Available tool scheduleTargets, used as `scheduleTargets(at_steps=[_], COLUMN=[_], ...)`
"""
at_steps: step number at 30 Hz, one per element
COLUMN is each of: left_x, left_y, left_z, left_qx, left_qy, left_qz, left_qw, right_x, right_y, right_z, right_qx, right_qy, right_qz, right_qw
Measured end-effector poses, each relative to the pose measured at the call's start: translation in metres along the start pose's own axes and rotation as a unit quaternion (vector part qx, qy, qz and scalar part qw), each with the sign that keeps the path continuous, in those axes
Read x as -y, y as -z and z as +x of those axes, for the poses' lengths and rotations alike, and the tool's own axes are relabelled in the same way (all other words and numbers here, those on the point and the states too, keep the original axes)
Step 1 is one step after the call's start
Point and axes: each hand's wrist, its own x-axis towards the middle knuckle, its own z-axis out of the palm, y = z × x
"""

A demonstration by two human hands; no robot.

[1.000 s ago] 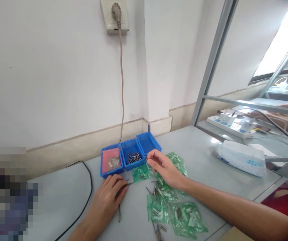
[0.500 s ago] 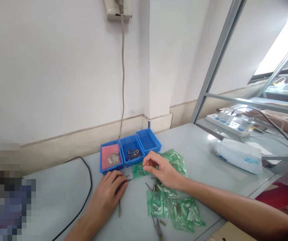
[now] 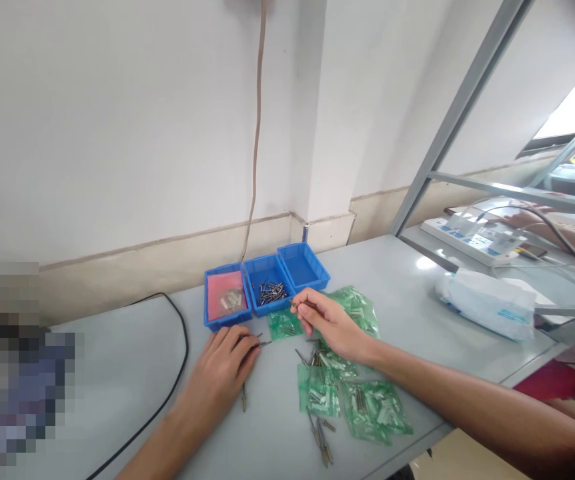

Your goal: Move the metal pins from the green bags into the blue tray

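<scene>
My left hand (image 3: 227,360) rests on the table with its fingers curled. Thin metal pins (image 3: 265,343) poke out past its fingertips, and another metal pin (image 3: 244,398) sticks out below the palm. My right hand (image 3: 325,320) is closed in a pinch just in front of the middle blue bin (image 3: 267,309). A small metal pin (image 3: 293,304) shows at its fingertips, mostly hidden. Inside that bin lies a heap of short metal pins (image 3: 272,292). Beneath the right hand are green plastic bags (image 3: 362,310) holding metal parts.
The left blue bin (image 3: 212,325) holds a pink sheet and a small clear bag. The right blue bin (image 3: 303,263) stands beside it. Loose metal pins (image 3: 323,448) lie at the front. A white packet (image 3: 487,307), a black cable (image 3: 185,347) and a metal frame (image 3: 432,150) surround the workspace.
The view has tilted slightly down and shifted left. My right hand has turned a little and its fingers now pinch a small pin higher, by the middle bin's edge. My left hand stays put.
</scene>
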Motion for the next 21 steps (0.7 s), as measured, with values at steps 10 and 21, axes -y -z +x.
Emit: scheduleTargets(at_steps=[10, 21], left_x=[0.0003, 0.0036], left_y=[-0.0029, -0.0076], left_z=[-0.0011, -0.0034], left_qx=[-0.008, -0.016], left_qy=[0.002, 0.007], left_qz=[-0.004, -0.015], left_qw=[1.000, 1.000], right_x=[-0.0044, 0.0006], right_y=[0.0002, -0.0004], right_z=[0.0031, 0.0022], right_qx=[-0.019, -0.011], right_qy=[-0.002, 0.004], right_qz=[0.015, 0.012], right_qw=[1.000, 1.000])
